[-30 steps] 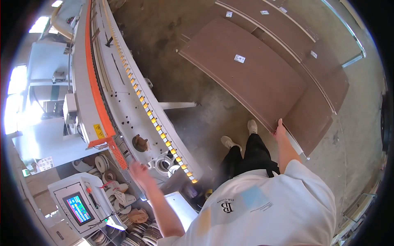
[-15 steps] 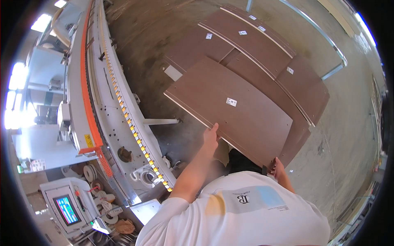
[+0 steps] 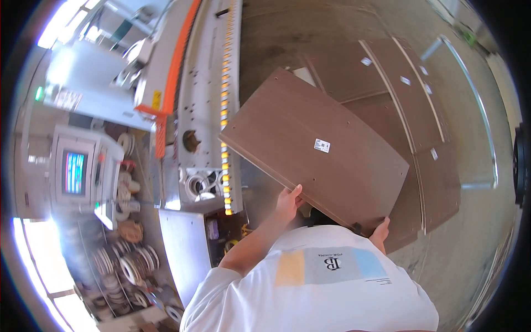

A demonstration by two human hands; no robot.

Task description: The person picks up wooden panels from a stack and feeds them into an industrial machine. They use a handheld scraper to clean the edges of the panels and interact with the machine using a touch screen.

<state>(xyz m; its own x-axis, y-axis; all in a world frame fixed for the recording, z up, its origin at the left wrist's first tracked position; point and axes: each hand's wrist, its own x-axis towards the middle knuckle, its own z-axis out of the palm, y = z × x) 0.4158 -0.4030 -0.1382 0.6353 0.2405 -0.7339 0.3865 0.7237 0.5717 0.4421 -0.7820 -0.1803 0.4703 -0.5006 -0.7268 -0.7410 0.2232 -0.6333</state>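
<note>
A brown rectangular board with a pale edge is held out in front of me. A small white label is stuck near its middle, and a few small holes dot its face. My left hand is closed on the near long edge, thumb on top, fingers hidden beneath. At the near right corner, my right hand grips the board's short edge. The board's left corner overlaps the machine's yellow-and-white roller strip in view; whether they touch, I cannot tell.
More labelled brown boards lie overlapping beyond and right of the held one. A metal tube frame stands at far right. To the left are a long machine with an orange rail, a control console, a white-topped cabinet and several tape rolls.
My view has turned left, bringing the machine and console further into the picture. The held board has moved left relative to the stacked boards, with both hands still on it.
</note>
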